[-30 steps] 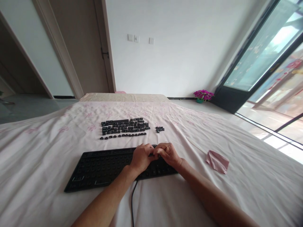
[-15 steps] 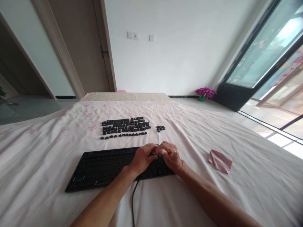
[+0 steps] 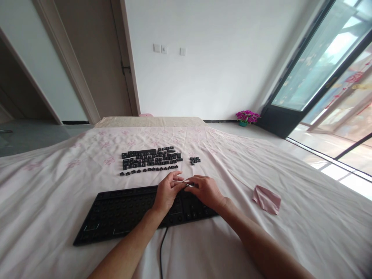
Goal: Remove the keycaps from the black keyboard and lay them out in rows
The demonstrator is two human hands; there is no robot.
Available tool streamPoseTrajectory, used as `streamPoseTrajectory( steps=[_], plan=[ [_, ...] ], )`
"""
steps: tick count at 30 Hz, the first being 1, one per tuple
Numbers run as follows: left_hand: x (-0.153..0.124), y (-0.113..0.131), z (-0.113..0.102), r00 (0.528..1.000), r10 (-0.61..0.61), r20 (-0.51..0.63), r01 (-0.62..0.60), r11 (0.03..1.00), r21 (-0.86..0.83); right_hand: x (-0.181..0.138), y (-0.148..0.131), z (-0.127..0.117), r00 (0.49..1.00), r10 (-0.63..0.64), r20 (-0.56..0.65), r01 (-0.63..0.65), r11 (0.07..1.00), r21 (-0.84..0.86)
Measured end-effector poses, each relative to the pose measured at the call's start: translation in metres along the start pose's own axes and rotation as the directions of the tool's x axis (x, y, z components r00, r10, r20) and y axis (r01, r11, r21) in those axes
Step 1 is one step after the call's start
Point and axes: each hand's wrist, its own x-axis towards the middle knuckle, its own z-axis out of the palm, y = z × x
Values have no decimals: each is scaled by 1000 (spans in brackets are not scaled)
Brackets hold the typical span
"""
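Observation:
A black keyboard (image 3: 128,209) lies on the cloth, many of its keycaps off. Above its right half my hands meet over a thin silver wire keycap puller (image 3: 189,183). My right hand (image 3: 207,190) is closed round it, with curved wire showing at the fingertips. My left hand (image 3: 167,193) pinches at the wire between thumb and forefinger, its other fingers partly stretched out. Whether a keycap sits between the fingertips cannot be made out. Beyond the keyboard, loose black keycaps (image 3: 151,158) stand in rows, with a smaller group of keycaps (image 3: 194,160) to their right.
A pink cloth (image 3: 267,199) lies to the right on the pale flowered tablecloth (image 3: 226,240). The keyboard's cable (image 3: 161,252) runs toward me. Past the table are a wall, a door, a pot of purple flowers (image 3: 247,117) and a glass door.
My hands have turned from a tight clasp low on the keyboard to a looser meeting of fingertips above it, bringing the wire into sight. The view has shifted slightly.

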Motion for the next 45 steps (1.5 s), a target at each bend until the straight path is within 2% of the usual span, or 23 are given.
streamPoseTrajectory(
  steps=[3, 6, 11, 14, 20, 32, 36, 39, 41, 43, 45],
  plan=[
    [-1, 1, 0, 1000, 1, 14, -2, 1000, 15, 1, 1, -1, 999, 50, 2, -50, 999, -18],
    [-2, 3, 1, 1000, 18, -6, -17, 996, 89, 5, 15, -7, 989, 144, -27, -145, 988, -49],
    [-3, 1, 4, 998, 62, 4, -62, 980, 188, 27, 64, -18, 948, 298, -112, -306, 950, -64],
    [-3, 0, 5, 996, 88, 23, -91, 967, 240, 42, 89, -16, 906, 408, -111, -418, 905, -80],
    [-4, -2, 5, 988, 143, 60, -155, 937, 313, 61, 110, -3, 882, 458, -112, -470, 874, -124],
    [-4, 0, 6, 983, 167, 75, -183, 923, 339, 69, 123, 6, 894, 432, -117, -441, 895, -64],
    [-4, 1, 6, 981, 179, 79, -195, 918, 346, 68, 119, 3, 897, 413, -155, -423, 906, -29],
    [-4, 1, 6, 978, 188, 92, -209, 909, 360, 64, 107, -8, 904, 396, -161, -398, 917, 16],
    [-4, 2, 6, 976, 188, 112, -216, 909, 358, 57, 93, -21, 935, 327, -135, -317, 944, 95],
    [-5, 3, 6, 974, 183, 136, -220, 910, 352, 47, 75, -35, 979, 170, -108, -147, 970, 193],
    [-8, 5, 7, 970, 177, 165, -227, 905, 360, 33, 55, -48, 997, 10, -81, 8, 975, 222]
  ],
)
